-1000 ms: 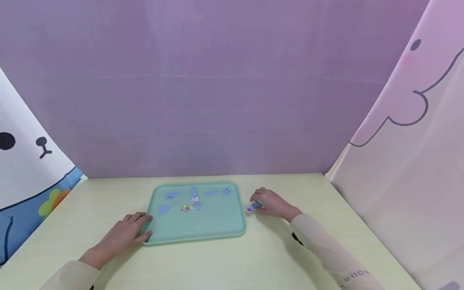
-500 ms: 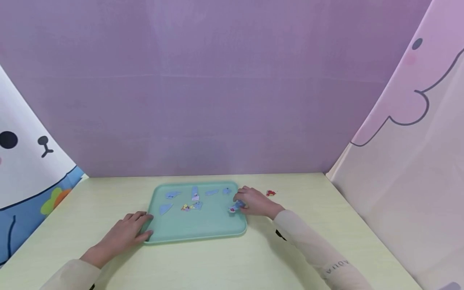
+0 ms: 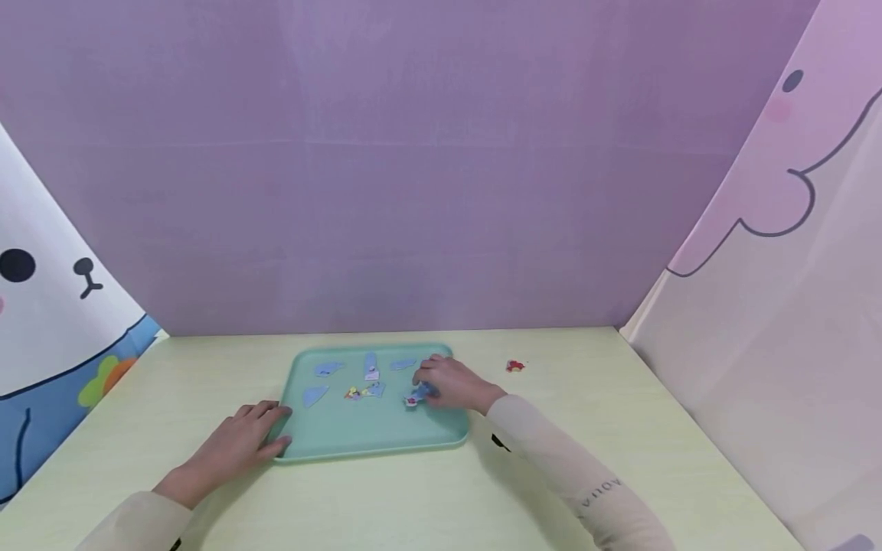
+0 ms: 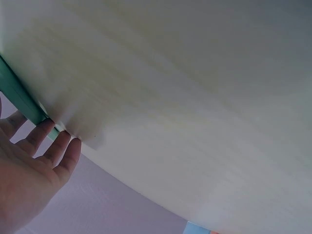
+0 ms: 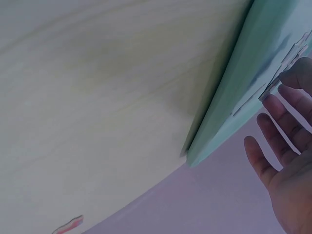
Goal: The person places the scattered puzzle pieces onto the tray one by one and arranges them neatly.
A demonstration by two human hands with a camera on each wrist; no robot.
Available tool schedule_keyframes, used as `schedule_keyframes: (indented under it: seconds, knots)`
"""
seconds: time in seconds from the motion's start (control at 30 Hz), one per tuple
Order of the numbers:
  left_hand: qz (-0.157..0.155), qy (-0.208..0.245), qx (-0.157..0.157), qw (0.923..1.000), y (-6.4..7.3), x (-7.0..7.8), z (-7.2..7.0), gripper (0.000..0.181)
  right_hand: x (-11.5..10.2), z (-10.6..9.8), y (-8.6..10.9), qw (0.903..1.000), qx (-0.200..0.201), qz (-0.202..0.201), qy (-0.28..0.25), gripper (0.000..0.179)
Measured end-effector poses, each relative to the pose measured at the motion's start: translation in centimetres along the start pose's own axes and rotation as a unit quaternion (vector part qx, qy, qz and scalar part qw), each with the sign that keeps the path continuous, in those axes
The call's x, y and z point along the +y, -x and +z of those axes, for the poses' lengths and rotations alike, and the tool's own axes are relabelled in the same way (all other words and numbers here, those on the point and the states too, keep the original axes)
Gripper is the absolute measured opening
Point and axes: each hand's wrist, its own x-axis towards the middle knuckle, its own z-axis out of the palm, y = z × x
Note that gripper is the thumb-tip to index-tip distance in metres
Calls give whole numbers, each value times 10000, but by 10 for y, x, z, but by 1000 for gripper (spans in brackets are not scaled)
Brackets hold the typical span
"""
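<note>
My right hand (image 3: 456,383) pinches a flat blue puzzle piece (image 3: 416,396) with a red and white print, over the right part of the green tray (image 3: 372,428). In the right wrist view, thumb and forefinger grip the edge of this thin piece (image 5: 271,87) while the other fingers spread loosely. My left hand (image 3: 234,445) rests at the tray's left rim with relaxed fingers, and its fingertips touch the rim in the left wrist view. Several flat pieces lie on the tray, among them a triangular blue piece (image 3: 315,395) and a yellow-printed piece (image 3: 354,393).
A small red piece (image 3: 514,366) lies on the pale table (image 3: 551,383) right of the tray. A purple cloth wall (image 3: 441,191) rises behind the table. Printed curtains (image 3: 779,329) flank both sides.
My right hand has carried the blue piece leftward from beside the tray to over it, uncovering the red piece on the table. My left hand has stayed at the rim.
</note>
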Motion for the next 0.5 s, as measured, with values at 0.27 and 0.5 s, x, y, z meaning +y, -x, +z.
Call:
schedule_keyframes:
  seconds: [0.27, 0.5]
  knots:
    - [1, -10, -2, 10000, 0, -2, 1, 43, -1, 7, -16, 9996, -87, 252, 52, 28]
    - [-10, -2, -1, 10000, 0, -1, 1, 43, 0, 12, -25, 9992, -158, 372, -52, 30]
